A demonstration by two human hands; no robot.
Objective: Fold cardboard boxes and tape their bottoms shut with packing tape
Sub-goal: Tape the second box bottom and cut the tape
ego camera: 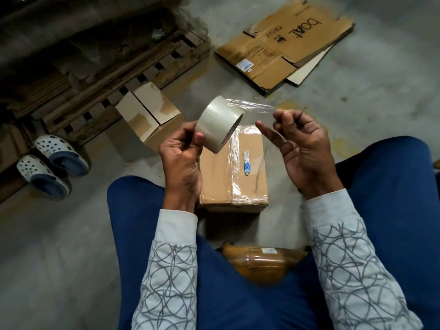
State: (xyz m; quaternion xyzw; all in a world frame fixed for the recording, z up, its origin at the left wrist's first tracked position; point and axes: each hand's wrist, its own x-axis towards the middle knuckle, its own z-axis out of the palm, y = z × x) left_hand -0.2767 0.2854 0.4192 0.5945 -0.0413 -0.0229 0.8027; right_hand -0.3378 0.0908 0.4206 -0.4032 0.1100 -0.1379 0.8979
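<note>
Left hand grips tape roll; right hand pinches strip edge.

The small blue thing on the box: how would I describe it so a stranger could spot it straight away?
Find the closed cardboard box on the floor between the seated person's knees, under both hands. On its top, right of the clear-taped centre seam, lies a small blue-and-white strip. It is the only coloured item on the plain brown box.

Clear tape roll above taped box
</note>
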